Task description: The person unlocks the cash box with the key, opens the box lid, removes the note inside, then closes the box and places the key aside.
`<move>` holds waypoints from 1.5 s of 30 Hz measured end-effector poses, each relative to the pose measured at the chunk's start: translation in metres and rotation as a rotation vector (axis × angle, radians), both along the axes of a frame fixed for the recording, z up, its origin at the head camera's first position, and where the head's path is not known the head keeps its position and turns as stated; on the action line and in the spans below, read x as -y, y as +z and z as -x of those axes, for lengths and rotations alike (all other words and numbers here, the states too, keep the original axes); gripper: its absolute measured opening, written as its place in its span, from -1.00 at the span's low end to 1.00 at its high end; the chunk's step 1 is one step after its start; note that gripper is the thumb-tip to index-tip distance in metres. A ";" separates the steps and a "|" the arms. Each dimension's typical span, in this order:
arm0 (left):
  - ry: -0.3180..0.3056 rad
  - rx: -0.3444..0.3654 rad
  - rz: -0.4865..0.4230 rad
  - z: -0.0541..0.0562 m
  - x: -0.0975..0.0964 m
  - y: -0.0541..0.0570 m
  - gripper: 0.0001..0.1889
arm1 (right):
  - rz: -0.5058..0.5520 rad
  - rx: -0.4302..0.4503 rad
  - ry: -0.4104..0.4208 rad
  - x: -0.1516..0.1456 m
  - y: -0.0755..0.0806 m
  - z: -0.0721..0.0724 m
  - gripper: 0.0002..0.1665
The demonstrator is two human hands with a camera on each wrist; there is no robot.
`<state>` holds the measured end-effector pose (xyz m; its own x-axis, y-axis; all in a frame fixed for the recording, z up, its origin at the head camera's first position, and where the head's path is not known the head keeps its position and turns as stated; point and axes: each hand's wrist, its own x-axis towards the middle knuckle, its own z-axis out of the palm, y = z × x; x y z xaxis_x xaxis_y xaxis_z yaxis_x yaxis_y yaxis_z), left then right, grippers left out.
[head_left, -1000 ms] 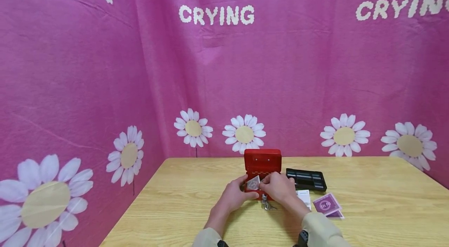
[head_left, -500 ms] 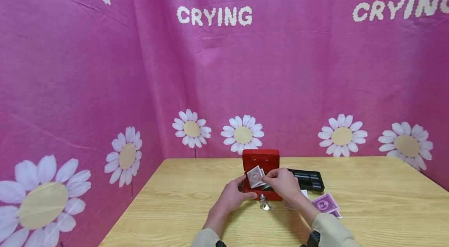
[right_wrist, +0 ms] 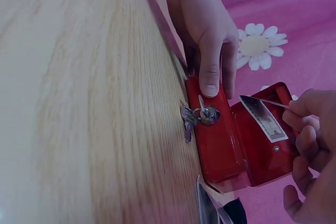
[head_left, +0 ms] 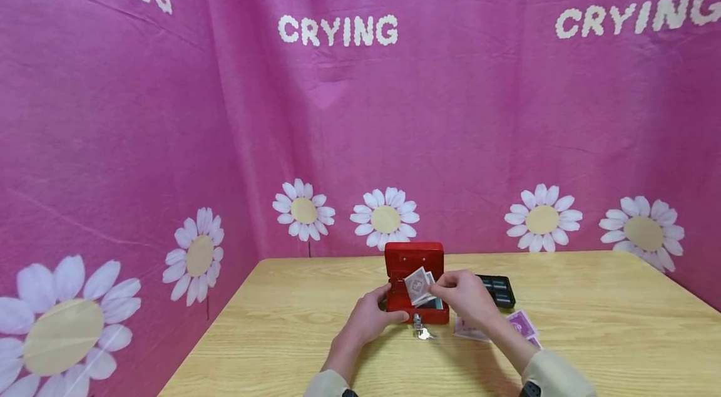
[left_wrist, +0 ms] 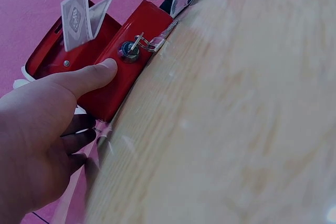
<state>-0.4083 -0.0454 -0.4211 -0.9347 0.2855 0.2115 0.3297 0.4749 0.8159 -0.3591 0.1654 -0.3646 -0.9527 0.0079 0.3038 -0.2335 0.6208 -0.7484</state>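
Observation:
A red cash box (head_left: 435, 316) stands on the table, its lid raised at the back. A key sits in its front lock (left_wrist: 129, 51), with more keys (head_left: 425, 334) hanging from a ring. My left hand (head_left: 368, 317) grips the box's left front corner, thumb on the front wall and fingers round the side. Above the box's interior, my right hand (head_left: 464, 295) pinches a folded grey banknote (head_left: 417, 285) between thumb and fingertips, its halves spread apart in the left wrist view. Something pale and flat lies inside the box, partly hidden by the banknote.
To the right of the box is a black compartment tray (head_left: 503, 291), partly hidden behind my right hand. Purple banknotes (head_left: 522, 324) and a paler note (head_left: 469, 330) lie on the wooden table (head_left: 591, 322). A pink flowered cloth (head_left: 450, 134) hangs behind the table.
My right hand has lifted the banknote up and to the right, from down inside the box to above it. My left hand has kept its place on the box.

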 end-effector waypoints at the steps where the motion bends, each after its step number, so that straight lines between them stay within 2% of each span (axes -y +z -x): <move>1: 0.001 0.002 -0.001 0.000 0.000 0.000 -0.19 | -0.002 -0.002 0.003 -0.001 0.000 -0.002 -0.80; 15: -0.007 -0.001 -0.015 0.003 -0.001 -0.004 -0.18 | -0.038 -0.006 -0.007 -0.016 0.004 -0.026 -0.80; 24: -0.007 0.006 -0.014 0.001 0.000 -0.002 -0.18 | -0.062 -0.028 0.023 -0.024 -0.001 -0.033 -0.78; 32: -0.009 0.004 -0.004 0.001 0.000 -0.001 -0.20 | -0.118 -0.008 -0.011 -0.030 -0.003 -0.042 -0.80; 39: 0.002 0.020 -0.007 -0.001 -0.001 0.002 -0.19 | -0.138 -0.028 0.021 -0.038 -0.010 -0.049 -0.79; 45: -0.007 0.010 -0.014 0.001 -0.001 -0.002 -0.21 | -0.149 -0.008 0.069 -0.042 -0.015 -0.054 -0.77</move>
